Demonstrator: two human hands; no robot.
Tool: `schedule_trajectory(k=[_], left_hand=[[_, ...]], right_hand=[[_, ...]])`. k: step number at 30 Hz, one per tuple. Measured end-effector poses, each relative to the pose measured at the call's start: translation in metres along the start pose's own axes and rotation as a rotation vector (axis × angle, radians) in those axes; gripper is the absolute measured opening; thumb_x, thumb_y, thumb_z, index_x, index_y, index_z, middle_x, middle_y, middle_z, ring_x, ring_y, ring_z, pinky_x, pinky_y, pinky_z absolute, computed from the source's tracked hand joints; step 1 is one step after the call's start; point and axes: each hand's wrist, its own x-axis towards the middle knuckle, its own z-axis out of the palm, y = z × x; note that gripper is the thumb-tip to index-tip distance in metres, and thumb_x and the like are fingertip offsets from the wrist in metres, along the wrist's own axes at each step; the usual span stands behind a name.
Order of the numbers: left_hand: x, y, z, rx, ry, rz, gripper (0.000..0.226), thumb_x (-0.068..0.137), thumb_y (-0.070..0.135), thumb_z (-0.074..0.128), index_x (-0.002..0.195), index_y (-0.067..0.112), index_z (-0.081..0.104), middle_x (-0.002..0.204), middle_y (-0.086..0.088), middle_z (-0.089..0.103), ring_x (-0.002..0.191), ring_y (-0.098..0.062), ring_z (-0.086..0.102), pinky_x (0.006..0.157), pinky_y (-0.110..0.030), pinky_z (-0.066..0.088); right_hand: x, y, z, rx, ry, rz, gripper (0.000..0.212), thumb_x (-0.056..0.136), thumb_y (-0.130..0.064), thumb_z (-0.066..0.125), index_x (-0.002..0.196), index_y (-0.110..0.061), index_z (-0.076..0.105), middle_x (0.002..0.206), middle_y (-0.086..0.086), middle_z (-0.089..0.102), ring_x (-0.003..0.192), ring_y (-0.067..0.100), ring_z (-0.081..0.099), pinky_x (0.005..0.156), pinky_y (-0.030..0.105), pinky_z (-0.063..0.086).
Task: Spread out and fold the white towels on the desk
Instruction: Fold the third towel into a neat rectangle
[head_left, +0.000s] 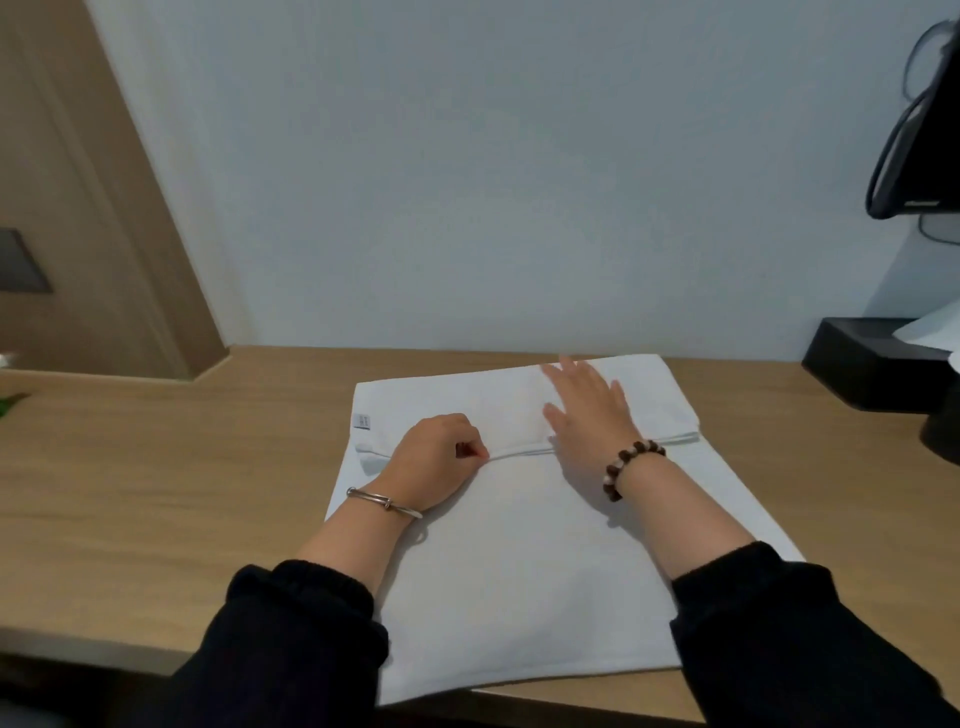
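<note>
Running left-right across the towel (519, 571), the folded edge (519, 452) meets both hands: left hand (436, 462) pinches it, right hand (587, 415) presses flat.

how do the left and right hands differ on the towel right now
Pose: the left hand is curled, seemingly pinching the folded edge of the white towel; the right hand lies flat with fingers spread on the folded layer.
Place: left hand sits nearer, right hand reaches farther.
Wrists: left wears a silver bangle, right a beaded bracelet.
Both touch the towel and have black sleeves.
</note>
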Motion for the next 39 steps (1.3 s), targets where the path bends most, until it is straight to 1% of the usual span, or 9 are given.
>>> schedule_trajectory(k=[2,4,13,17,22,29,33,37,39], left_hand=[[-0.001,-0.002,-0.002,0.001,-0.011,0.019,0.005,0.081,0.01,0.07,0.08,0.009,0.075,0.085,-0.005,0.067,0.078,-0.02,0.06,0.074,-0.031,0.045],[-0.004,-0.005,-0.007,0.049,-0.045,0.049,0.006,0.083,0.013,0.069,0.084,0.012,0.075,0.087,-0.003,0.067,0.079,-0.018,0.059,0.074,-0.03,0.045],[-0.039,-0.045,-0.053,0.273,0.034,0.009,0.004,0.082,0.018,0.069,0.084,0.014,0.07,0.087,0.002,0.063,0.082,-0.016,0.058,0.071,-0.032,0.047],[-0.053,-0.056,-0.067,0.298,0.042,-0.007,0.006,0.083,0.018,0.069,0.086,0.013,0.071,0.089,0.002,0.065,0.083,-0.015,0.058,0.072,-0.022,0.044],[-0.052,-0.057,-0.073,0.35,-0.02,-0.044,0.008,0.084,0.019,0.066,0.086,0.013,0.073,0.09,0.003,0.067,0.087,-0.013,0.058,0.069,-0.014,0.035],[-0.035,-0.051,-0.073,0.351,-0.126,-0.136,0.012,0.079,0.009,0.062,0.085,0.014,0.071,0.088,0.003,0.07,0.085,-0.014,0.061,0.07,-0.018,0.041],[-0.034,-0.049,-0.075,0.407,-0.131,-0.131,0.01,0.084,0.016,0.063,0.084,0.015,0.072,0.089,0.003,0.07,0.085,-0.017,0.061,0.069,-0.021,0.041],[-0.019,-0.032,-0.075,0.669,-0.263,-0.162,0.029,0.086,0.033,0.052,0.062,0.016,0.054,0.072,0.0,0.058,0.07,-0.023,0.053,0.056,-0.026,0.036],[0.001,-0.02,-0.064,0.686,-0.255,-0.204,0.036,0.089,0.035,0.046,0.06,0.014,0.046,0.077,-0.005,0.06,0.072,-0.026,0.053,0.059,-0.027,0.036]], right_hand=[[-0.001,-0.006,0.017,-0.045,-0.231,-0.049,0.052,0.102,-0.038,0.023,0.151,-0.029,0.007,0.16,-0.004,-0.005,0.146,0.019,-0.004,0.115,0.05,-0.001],[0.0,-0.002,0.028,-0.136,-0.314,-0.044,0.054,0.1,-0.047,0.015,0.151,-0.033,0.002,0.159,-0.006,-0.009,0.146,0.019,-0.007,0.115,0.05,-0.003],[0.004,0.001,0.033,-0.159,-0.306,-0.025,0.056,0.099,-0.052,0.013,0.15,-0.036,-0.001,0.159,-0.008,-0.011,0.146,0.018,-0.008,0.115,0.049,-0.003],[0.004,0.0,0.032,-0.161,-0.305,-0.028,0.056,0.099,-0.052,0.013,0.15,-0.036,-0.001,0.159,-0.007,-0.011,0.146,0.018,-0.008,0.115,0.049,-0.003],[0.002,-0.001,0.03,-0.157,-0.304,-0.023,0.056,0.099,-0.052,0.013,0.151,-0.035,0.001,0.159,-0.007,-0.01,0.146,0.018,-0.007,0.115,0.049,-0.002],[0.003,-0.001,0.031,-0.146,-0.292,-0.017,0.056,0.099,-0.052,0.015,0.151,-0.034,0.003,0.159,-0.007,-0.008,0.146,0.017,-0.005,0.115,0.048,-0.002],[0.002,-0.001,0.032,-0.154,-0.288,-0.018,0.056,0.098,-0.052,0.014,0.151,-0.035,0.003,0.159,-0.007,-0.007,0.146,0.017,-0.005,0.115,0.048,-0.002],[0.003,-0.003,0.032,-0.181,-0.303,-0.018,0.056,0.099,-0.052,0.012,0.15,-0.035,0.0,0.159,-0.007,-0.01,0.146,0.018,-0.007,0.115,0.048,-0.003],[0.003,-0.002,0.033,-0.184,-0.31,-0.02,0.056,0.099,-0.051,0.011,0.15,-0.035,-0.001,0.159,-0.007,-0.01,0.146,0.018,-0.007,0.115,0.049,-0.003]])
